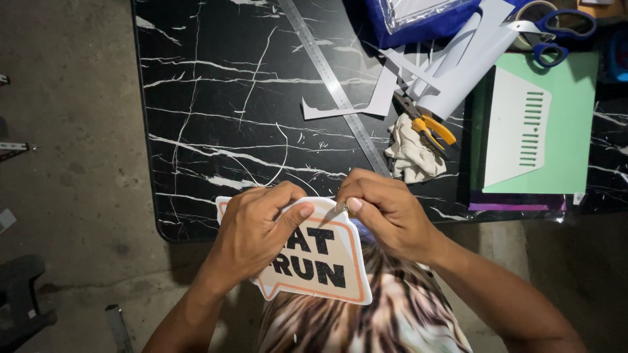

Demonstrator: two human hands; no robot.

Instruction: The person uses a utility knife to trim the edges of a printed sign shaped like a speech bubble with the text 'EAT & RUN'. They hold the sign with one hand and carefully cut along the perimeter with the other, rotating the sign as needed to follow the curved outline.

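Here both hands work on a speech-bubble sign (324,261), a pale cut-out with an orange border and bold dark lettering, held just off the near edge of the black marble-patterned table (222,98) and above the person's patterned lap. The left hand (258,232) is closed on the sign's upper left part, fingers curled over the top edge and the thumb pressed flat on its face. The right hand (386,212) is pinched shut at the sign's top edge, thumb and forefinger nipping something thin there; what exactly sits between them is too small to tell.

Beyond the sign, on the table, a long metal ruler (333,85) runs diagonally away from the right hand. Just right of the ruler lies a crumpled pale cloth (409,157), with yellow-handled pliers (425,124) touching its upper side. White paper offcuts (379,98) and a rolled white sheet (468,68) lie farther back, beside blue-handled scissors (559,33). Right of the cloth rests a green sheet (572,131) carrying a white slotted cut-out (513,131).
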